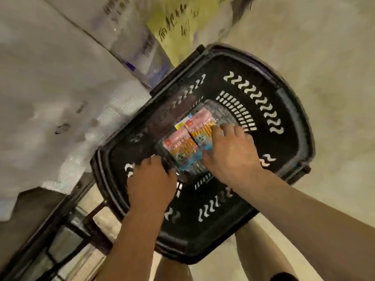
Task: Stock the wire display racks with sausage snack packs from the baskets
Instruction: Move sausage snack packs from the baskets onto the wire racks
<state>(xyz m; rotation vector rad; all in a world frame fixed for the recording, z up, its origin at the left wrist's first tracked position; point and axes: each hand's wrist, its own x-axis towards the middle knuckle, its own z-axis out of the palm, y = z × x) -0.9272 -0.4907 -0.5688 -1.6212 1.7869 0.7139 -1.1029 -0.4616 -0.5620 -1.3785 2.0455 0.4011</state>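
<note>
A black plastic shopping basket [288,110] sits on the floor below me. On its bottom lie two pink, orange and blue sausage snack packs [183,146] side by side, with a bit of a third pack under them. My right hand [231,153] lies on the right-hand pack [199,126], fingers over its far edge and thumb at its near edge. My left hand [151,184] reaches into the basket with curled fingers at the near left edge of the left pack; the fingertips are hidden.
Large white and clear plastic-wrapped bundles [60,88] stand to the left of the basket. A yellow bag with handwriting [178,23] lies beyond it. A dark metal frame [67,230] runs along the lower left. Bare concrete floor [334,57] lies to the right.
</note>
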